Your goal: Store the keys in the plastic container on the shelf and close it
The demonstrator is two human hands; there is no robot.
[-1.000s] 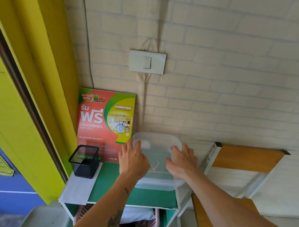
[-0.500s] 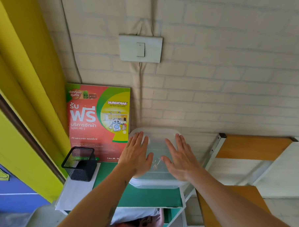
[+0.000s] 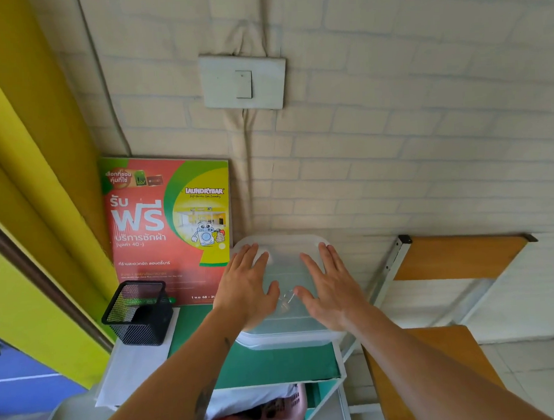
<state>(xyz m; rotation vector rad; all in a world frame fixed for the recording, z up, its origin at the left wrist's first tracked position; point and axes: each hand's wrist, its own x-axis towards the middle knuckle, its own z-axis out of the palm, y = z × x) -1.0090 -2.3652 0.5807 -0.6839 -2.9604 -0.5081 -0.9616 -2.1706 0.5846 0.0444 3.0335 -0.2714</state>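
Observation:
A clear plastic container point(image 3: 289, 331) with its translucent lid point(image 3: 284, 260) on top sits on the green shelf top point(image 3: 276, 365) against the brick wall. The keys point(image 3: 286, 300) show faintly through the lid, between my thumbs. My left hand point(image 3: 245, 285) lies flat on the lid's left half, fingers spread. My right hand point(image 3: 331, 288) lies flat on the right half, fingers spread. Both palms rest on the lid; neither grips anything.
A black mesh pen holder point(image 3: 137, 314) stands on white paper at the shelf's left. A red laundry poster point(image 3: 167, 227) leans on the wall behind. A wooden chair point(image 3: 455, 259) is at the right, a pink basket point(image 3: 265, 416) on the shelf below, a light switch point(image 3: 243, 82) above.
My hands went from curled over the lid's front edge to flat and spread on top of it. The view tilted slightly; the container stayed put.

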